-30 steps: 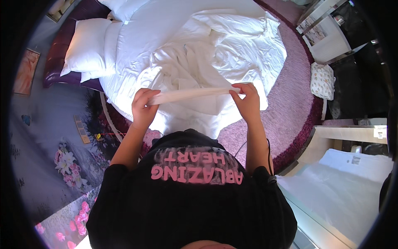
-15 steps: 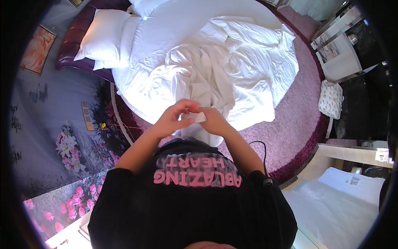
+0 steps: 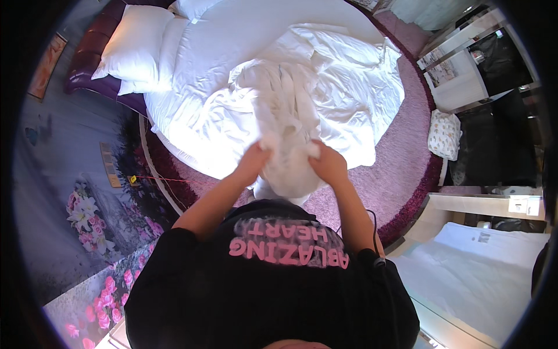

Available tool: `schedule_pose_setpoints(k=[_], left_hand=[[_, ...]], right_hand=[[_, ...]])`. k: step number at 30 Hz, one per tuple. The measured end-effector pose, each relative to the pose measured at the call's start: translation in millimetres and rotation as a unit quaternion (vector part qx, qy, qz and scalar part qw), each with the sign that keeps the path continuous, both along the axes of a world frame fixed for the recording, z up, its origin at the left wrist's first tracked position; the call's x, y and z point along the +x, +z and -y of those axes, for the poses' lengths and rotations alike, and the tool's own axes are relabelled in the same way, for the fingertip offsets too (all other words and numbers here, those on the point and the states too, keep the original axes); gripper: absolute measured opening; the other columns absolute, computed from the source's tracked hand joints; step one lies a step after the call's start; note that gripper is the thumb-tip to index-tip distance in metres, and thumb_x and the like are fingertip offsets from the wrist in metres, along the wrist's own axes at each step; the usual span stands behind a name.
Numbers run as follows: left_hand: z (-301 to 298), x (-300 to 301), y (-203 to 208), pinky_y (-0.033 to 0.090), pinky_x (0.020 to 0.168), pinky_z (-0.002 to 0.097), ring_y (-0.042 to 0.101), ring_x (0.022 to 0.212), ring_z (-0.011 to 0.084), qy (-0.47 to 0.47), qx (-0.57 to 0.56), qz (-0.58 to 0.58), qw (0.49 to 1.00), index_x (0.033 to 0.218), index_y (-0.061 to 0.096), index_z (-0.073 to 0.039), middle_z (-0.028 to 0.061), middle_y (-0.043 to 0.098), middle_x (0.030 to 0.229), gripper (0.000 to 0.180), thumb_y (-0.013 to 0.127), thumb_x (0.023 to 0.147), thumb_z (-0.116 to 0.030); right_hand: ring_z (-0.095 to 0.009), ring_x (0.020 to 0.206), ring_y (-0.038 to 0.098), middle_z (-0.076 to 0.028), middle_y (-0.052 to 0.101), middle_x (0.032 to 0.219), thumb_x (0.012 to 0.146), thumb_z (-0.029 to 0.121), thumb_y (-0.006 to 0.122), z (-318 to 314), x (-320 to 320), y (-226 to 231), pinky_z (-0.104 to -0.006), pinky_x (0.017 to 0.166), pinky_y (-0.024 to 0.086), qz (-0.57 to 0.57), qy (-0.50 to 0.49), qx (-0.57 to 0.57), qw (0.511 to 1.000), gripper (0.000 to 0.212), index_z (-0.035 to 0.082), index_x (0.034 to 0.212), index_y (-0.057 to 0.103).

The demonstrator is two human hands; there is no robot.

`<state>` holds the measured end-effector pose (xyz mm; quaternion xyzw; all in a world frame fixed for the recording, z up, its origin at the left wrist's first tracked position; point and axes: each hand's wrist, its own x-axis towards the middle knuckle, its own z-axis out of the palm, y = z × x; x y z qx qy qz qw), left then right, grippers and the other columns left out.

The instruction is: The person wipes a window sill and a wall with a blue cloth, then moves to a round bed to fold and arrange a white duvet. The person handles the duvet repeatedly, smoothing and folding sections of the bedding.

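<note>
Seen from above, a person in a black top (image 3: 273, 302) with pink lettering stands at the edge of a round bed (image 3: 250, 29), both bare arms stretched forward. The left hand (image 3: 254, 163) and the right hand (image 3: 329, 164) are a little apart, each closed on a side of a white cloth (image 3: 290, 174). The cloth hangs between them, just in front of the person's body and at the near edge of the bed; it is blurred, as are the fingertips. Where it meets the rumpled white bedding (image 3: 349, 87) beyond, it is hard to tell whether the two are one piece.

The bedding lies in loose folds over the near and right parts of the bed, above a smooth white sheet. At the upper left, a white pillow (image 3: 136, 43) rests near a dark purple padded headboard (image 3: 96, 55). A mauve shaggy rug (image 3: 401, 139) with a darker border curves around the bed.

To the left is a grey-blue surface printed with flowers (image 3: 90, 221). To the right, beyond the rug, sits a small white patterned cushion (image 3: 444, 135), and nearer the person, a pale shelf unit (image 3: 459, 203) beside a flat white sheet-like item (image 3: 476, 273)
</note>
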<state>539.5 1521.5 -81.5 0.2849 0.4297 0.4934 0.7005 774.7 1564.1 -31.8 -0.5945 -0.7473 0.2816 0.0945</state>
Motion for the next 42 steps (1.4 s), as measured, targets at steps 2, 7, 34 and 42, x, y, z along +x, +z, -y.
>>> schedule_pose_setpoints(k=[2,7,34,42], left_hand=[[29,19,75,0.051,0.077,0.0314,0.062,0.087,0.0128,-0.262,0.075,-0.111,0.956,0.113,0.059,-0.002,0.0051,0.065,0.103,0.032,0.057,0.081,-0.005],[37,49,77,0.046,0.087,0.0383,0.060,0.096,0.0292,-0.410,0.282,-0.228,0.837,0.110,0.054,0.003,0.0223,0.061,0.102,0.034,0.056,0.080,-0.014],[-39,129,51,0.045,0.048,0.0299,0.054,0.052,0.0176,-0.028,-0.092,-0.326,0.941,0.093,0.059,0.005,0.0094,0.060,0.071,0.057,0.049,0.094,-0.051],[-51,224,111,0.048,0.085,0.0337,0.063,0.094,0.0220,-0.350,0.142,-0.367,0.850,0.109,0.062,0.000,0.0133,0.067,0.098,0.039,0.059,0.092,-0.035]], right_hand=[[-0.028,0.098,0.064,-0.018,0.066,0.105,0.080,0.024,0.061,-2,16,-29,-0.0363,0.086,0.050,-0.413,-0.092,-0.225,0.878,0.053,0.005,0.128,0.051],[-0.022,0.096,0.063,-0.012,0.066,0.104,0.078,0.012,0.057,5,-27,-13,-0.0317,0.086,0.049,-0.499,-0.053,-0.438,0.746,0.053,-0.002,0.128,0.050],[-0.026,0.115,0.055,-0.014,0.059,0.124,0.075,0.040,0.076,-66,132,-9,-0.0373,0.098,0.042,-0.083,0.249,-0.242,0.934,0.065,0.005,0.125,0.055],[-0.026,0.119,0.052,-0.013,0.055,0.130,0.073,0.029,0.079,-91,154,-7,-0.0373,0.102,0.039,-0.288,0.334,-0.292,0.849,0.063,0.006,0.127,0.054]])
